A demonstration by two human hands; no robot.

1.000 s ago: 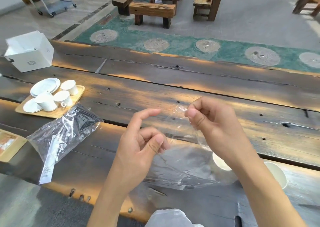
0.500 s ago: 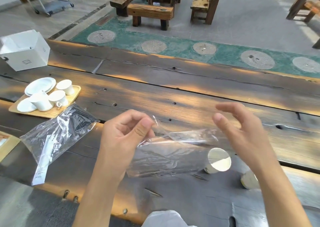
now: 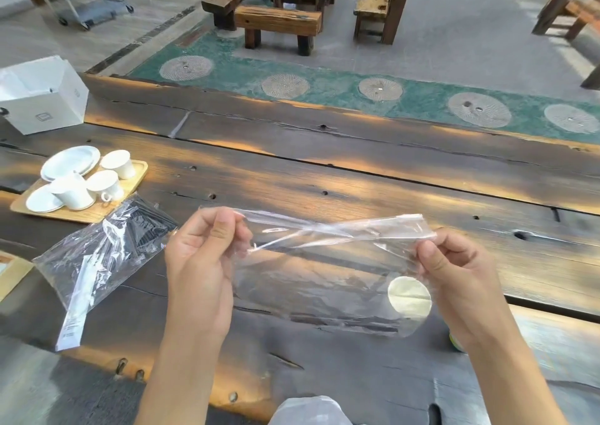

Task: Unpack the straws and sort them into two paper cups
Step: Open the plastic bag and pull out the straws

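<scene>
Just above the near edge of the wooden surface [image 3: 357, 178], the left hand [image 3: 198, 262] and right hand [image 3: 461, 275] each pinch an end of a clear plastic bag [image 3: 324, 282], fingers closed on it. A paper cup [image 3: 409, 298] shows through it (lying sideways). Bagged dark straws [image 3: 143, 226] lie toward the left edge.

We're looking at a rustic café or tea-house seating area: a long weathered plank table [image 3: 357, 171] in front, white cups and saucers on a wooden tray [image 3: 84, 210] at nine o'clock, rough timber benches [image 3: 279, 22] at twelve, a wheeled service cart [image 3: 87, 6] at eleven, millstones [image 3: 380, 88] set into the floor.
</scene>
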